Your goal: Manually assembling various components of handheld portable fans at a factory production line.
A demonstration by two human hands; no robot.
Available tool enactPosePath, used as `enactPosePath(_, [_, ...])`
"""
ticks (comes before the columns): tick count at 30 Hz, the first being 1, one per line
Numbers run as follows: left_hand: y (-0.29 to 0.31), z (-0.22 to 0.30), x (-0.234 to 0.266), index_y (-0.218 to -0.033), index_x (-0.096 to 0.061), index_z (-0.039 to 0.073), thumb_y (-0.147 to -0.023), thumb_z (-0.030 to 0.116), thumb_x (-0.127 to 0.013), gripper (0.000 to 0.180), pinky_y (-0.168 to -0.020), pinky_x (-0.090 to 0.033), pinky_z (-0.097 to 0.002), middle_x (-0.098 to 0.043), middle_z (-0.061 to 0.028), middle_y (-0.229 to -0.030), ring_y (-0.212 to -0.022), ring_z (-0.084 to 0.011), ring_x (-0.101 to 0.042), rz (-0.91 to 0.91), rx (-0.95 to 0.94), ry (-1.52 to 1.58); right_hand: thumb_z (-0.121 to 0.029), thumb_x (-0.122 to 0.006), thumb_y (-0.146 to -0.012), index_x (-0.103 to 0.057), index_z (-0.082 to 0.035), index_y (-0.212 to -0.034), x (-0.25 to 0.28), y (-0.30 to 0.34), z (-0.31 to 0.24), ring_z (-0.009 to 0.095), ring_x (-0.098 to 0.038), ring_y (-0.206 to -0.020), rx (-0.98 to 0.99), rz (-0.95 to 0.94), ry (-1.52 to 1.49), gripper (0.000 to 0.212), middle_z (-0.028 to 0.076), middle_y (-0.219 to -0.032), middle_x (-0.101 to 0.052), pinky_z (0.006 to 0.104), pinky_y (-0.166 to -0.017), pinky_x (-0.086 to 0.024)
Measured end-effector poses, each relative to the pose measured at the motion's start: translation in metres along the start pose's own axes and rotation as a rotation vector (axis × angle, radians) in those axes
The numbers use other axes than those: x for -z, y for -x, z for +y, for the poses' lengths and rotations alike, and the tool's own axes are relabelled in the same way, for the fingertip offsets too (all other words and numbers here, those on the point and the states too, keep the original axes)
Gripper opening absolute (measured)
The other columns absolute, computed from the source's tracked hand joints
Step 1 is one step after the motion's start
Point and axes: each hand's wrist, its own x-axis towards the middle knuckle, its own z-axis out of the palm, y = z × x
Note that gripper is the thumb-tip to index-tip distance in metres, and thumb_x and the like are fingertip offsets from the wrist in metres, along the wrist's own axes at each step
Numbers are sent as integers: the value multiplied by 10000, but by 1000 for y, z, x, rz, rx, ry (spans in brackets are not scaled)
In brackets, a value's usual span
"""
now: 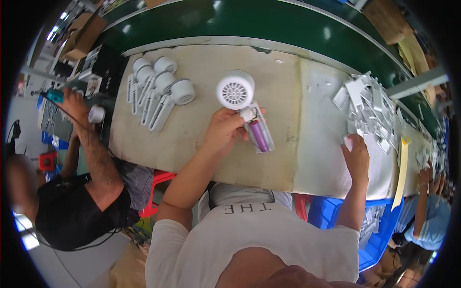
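My left hand grips a white handheld fan by the neck, over the middle of the table. Its round grille faces up, and the handle is open, showing a purple battery cell inside. At the right, my right hand is at the near edge of a heap of white plastic parts. Its fingers are curled around a small white plastic piece, mostly hidden by them. Several similar white fans lie together on the left of the table, handles toward me.
The table has a pale, worn covering. A green conveyor belt runs along its far side. Below the right edge stands a blue bin holding parts in plastic. A yellow strip hangs nearby. Co-workers sit at both sides.
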Motion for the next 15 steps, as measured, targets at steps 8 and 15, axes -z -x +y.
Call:
enactPosePath(8, [3,-2,4,-1174,-465,9,-867,174,-494,350,-655,-526,-285,-570,-172,-1105,-904,-190,-604,59,-20,75,40,-604,-704,-379,-96,-1284,16,-15,-70,203,-538,-947,-64,27,-628,637,96,-1075,-509,322,-753,-479])
enactPosePath(15, [5,0,13,-1224,-421,6,-881,216,-468,405,-782,-497,-337,-512,-166,-1191,-1010,-201,-554,103,-85,150,41,-636,-688,-572,-59,-918,-29,-27,-46,247,-432,-1155,170,-240,-989,258,97,-1154,-482,349,-974,-345])
